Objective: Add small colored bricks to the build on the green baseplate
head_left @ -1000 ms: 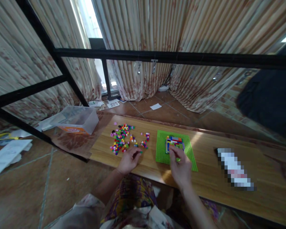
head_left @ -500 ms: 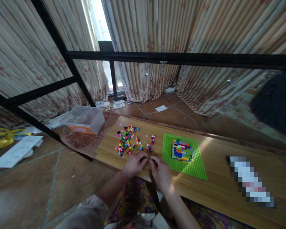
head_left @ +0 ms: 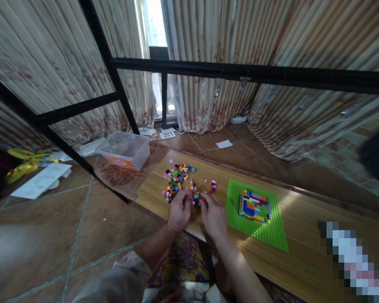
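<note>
My left hand [head_left: 180, 211] rests low over the wooden board, its fingers drawn together at the left edge of a small cluster of toy bricks [head_left: 196, 197]. On the cluster's other side is my right hand [head_left: 214, 215], thumb and fingers curled inward. Whatever either hand pinches is too small to make out. A heap of loose multicoloured bricks [head_left: 177, 180] lies just beyond my left hand. To the right of my right hand, a green baseplate [head_left: 235, 216] carries a low, roughly square structure of coloured bricks [head_left: 255, 207].
A clear plastic box [head_left: 142, 152] with an orange label stands beyond the left end of the wooden board [head_left: 154, 191]. A pixelated object [head_left: 353, 256] lies at the right. Black metal bars [head_left: 208, 67] cross before the curtains. Papers [head_left: 42, 179] lie on the tiled floor.
The view has shifted, so the scene sits farther right. My hands, earlier close together at a small green brick, are now farther apart and reach forward to the small brick cluster.
</note>
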`<state>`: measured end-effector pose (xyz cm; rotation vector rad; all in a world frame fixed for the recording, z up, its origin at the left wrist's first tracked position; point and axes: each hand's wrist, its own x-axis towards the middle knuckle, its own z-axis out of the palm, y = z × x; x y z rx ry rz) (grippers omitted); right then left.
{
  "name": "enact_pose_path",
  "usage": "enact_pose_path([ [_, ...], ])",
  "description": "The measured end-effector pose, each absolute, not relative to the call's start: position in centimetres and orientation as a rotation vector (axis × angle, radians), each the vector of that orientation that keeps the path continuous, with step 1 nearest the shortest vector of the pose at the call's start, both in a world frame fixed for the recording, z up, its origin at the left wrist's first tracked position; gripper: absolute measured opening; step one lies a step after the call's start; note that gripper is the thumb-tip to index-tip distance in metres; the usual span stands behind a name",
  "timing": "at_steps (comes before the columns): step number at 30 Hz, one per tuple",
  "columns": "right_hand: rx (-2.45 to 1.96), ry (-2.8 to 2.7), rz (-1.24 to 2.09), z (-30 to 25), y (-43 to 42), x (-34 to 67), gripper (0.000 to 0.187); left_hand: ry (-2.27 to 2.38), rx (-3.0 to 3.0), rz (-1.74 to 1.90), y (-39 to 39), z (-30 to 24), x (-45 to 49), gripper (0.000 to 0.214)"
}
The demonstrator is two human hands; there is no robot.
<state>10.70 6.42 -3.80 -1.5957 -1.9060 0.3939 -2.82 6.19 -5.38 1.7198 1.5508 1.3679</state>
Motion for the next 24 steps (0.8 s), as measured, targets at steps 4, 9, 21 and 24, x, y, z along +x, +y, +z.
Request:
enact_pose_path([
  [4, -1.552, -1.951, 0.443, -3.6, 7.6, 9.7, 0.025, 1.553, 1.72, 1.355, 6.4, -5.3, -2.9, 0.019],
  [9, -1.446, -1.571, 0.813, -3.8, 7.8, 9.9, 0.023, 1.533, 1.752, 1.321, 6.4, -5.5, -2.7, 0.025],
  [21, -1.132, -0.624, 1.409, -1.9, 2.6, 14.5, 0.03, 1.536, 1.903, 1.261, 6.9, -5.5, -2.9, 0.017],
  [24, -1.195, -0.638, 1.262, -2.7, 1.8, 17.1, 0.029, 1.536, 1.926, 1.245, 6.9, -5.6, -3.0, 0.017],
])
